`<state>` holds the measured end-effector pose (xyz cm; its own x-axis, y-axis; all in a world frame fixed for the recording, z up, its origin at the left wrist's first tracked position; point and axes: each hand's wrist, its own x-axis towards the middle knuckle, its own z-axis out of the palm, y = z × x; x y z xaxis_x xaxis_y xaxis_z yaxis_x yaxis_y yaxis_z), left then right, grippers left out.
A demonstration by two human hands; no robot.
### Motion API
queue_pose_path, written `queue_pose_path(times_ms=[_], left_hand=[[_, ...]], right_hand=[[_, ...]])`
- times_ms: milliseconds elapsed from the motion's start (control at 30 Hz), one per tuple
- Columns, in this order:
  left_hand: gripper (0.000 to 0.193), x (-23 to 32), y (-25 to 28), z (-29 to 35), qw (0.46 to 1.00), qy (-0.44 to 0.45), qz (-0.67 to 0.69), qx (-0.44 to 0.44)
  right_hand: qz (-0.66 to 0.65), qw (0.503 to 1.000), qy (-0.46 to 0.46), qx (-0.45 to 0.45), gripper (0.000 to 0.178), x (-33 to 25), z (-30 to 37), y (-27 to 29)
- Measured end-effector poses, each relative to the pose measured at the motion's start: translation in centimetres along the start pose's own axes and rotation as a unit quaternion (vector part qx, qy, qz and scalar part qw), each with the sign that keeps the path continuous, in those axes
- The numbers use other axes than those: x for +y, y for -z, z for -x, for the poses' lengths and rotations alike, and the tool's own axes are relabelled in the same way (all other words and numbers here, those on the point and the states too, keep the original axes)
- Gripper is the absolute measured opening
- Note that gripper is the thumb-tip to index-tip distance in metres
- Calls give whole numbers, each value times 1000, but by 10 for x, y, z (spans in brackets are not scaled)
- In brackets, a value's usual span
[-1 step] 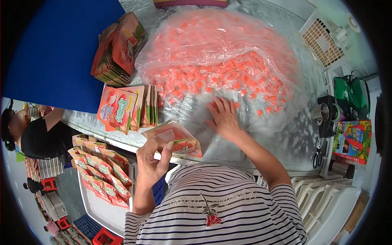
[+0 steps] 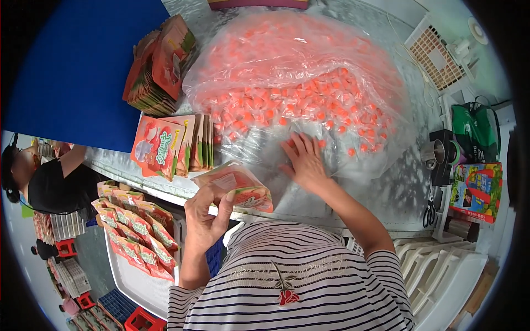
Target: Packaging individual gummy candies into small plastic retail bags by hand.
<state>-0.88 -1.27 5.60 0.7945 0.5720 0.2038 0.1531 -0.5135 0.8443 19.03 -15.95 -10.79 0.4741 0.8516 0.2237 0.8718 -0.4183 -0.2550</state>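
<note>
My left hand point(image 2: 205, 215) pinches a red and green pouch point(image 2: 234, 186) near the table's front edge, thumb on the near side. Over the near part of a big clear plastic bag point(image 2: 265, 55), my right hand point(image 2: 305, 161) lies with its fingers apart. Small wrapped orange-red candies point(image 2: 309, 99) fill that bag, and a few lie loose just beyond the right fingertips. To the left of the held pouch, a fanned row of flat printed pouches point(image 2: 165, 146) rests on the table. Behind them stands a taller stack of pouches point(image 2: 157, 69).
A white tray point(image 2: 132, 281) with filled pouches point(image 2: 135, 226) sits lower left. A blue panel point(image 2: 72, 71) covers the far left. On the right are scissors point(image 2: 429, 208), a metal cup point(image 2: 435, 151), a green bag point(image 2: 476, 129) and a white basket point(image 2: 439, 55). Another person point(image 2: 58, 185) works at left.
</note>
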Motion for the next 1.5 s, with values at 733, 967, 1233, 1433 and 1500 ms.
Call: queue_pose_path(times_ms=[733, 967, 1233, 1433, 1500], left_hand=[[16, -2, -2, -2, 1000, -19, 11, -7], [17, -10, 0, -2, 1000, -16, 5, 1], [15, -7, 1, 0, 1000, -8, 0, -4], [17, -5, -2, -1, 1000, -12, 10, -8], [14, -2, -4, -4, 999, -38, -7, -7]], right_hand=[[-301, 931, -158, 136, 30, 63, 25, 48], [-241, 950, -173, 94, 43, 52, 27, 33], [-83, 991, -106, 11, 77, -29, 8, 12], [-84, 993, 6, 81, 42, -24, 25, -8], [-66, 994, 40, 78, 39, -14, 36, -5]])
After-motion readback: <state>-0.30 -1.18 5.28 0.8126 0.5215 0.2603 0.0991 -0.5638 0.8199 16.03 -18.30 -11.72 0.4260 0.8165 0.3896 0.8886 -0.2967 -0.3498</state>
